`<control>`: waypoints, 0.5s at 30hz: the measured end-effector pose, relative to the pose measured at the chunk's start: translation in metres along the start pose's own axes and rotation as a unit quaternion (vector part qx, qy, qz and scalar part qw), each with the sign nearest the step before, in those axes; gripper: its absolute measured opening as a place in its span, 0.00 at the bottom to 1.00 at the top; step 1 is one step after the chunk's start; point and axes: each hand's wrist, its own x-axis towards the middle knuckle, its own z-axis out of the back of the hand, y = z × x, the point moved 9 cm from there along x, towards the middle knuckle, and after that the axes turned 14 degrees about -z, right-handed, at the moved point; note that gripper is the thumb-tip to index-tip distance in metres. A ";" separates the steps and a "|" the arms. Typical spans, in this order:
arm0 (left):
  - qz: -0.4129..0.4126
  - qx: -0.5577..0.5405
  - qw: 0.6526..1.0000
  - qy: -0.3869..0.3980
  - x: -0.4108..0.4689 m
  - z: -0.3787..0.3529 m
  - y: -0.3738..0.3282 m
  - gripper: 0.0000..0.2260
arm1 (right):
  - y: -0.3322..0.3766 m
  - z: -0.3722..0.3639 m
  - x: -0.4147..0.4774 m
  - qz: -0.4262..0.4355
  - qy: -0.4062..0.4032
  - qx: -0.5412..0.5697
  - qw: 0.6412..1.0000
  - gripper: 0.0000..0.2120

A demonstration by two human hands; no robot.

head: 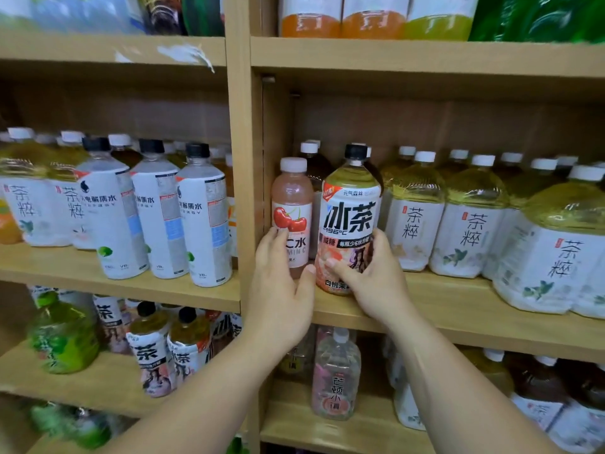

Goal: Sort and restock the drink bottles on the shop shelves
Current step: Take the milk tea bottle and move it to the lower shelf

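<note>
A small pink cherry drink bottle (292, 204) with a pale cap stands at the left end of the right-hand middle shelf (458, 309). My left hand (278, 290) wraps around its lower part. Beside it stands a tall iced tea bottle (352, 208) with a black cap and a white label. My right hand (370, 273) grips that bottle low down, thumb across the front. Both bottles are upright and rest on the shelf, touching each other.
Rows of white-capped yellow tea bottles (468, 217) fill the shelf to the right. Black-capped white electrolyte bottles (157, 208) stand in the left bay past the wooden upright (244, 158). More bottles sit on the shelves above and below.
</note>
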 end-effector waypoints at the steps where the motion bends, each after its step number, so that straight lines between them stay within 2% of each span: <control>1: 0.011 -0.006 1.000 -0.011 0.000 -0.002 0.000 0.31 | -0.002 0.004 -0.002 -0.001 -0.003 -0.001 1.000 0.39; 6: 0.120 -0.069 0.985 -0.108 0.001 -0.022 0.006 0.34 | -0.011 0.029 -0.007 -0.007 -0.006 0.001 1.000 0.35; 10: 0.179 -0.018 0.972 -0.152 0.006 -0.028 0.004 0.36 | -0.019 0.050 -0.006 -0.015 0.002 0.004 1.000 0.37; 15: 0.255 0.044 0.954 -0.153 0.015 -0.037 0.017 0.37 | -0.031 0.072 -0.003 -0.028 0.014 0.021 0.999 0.38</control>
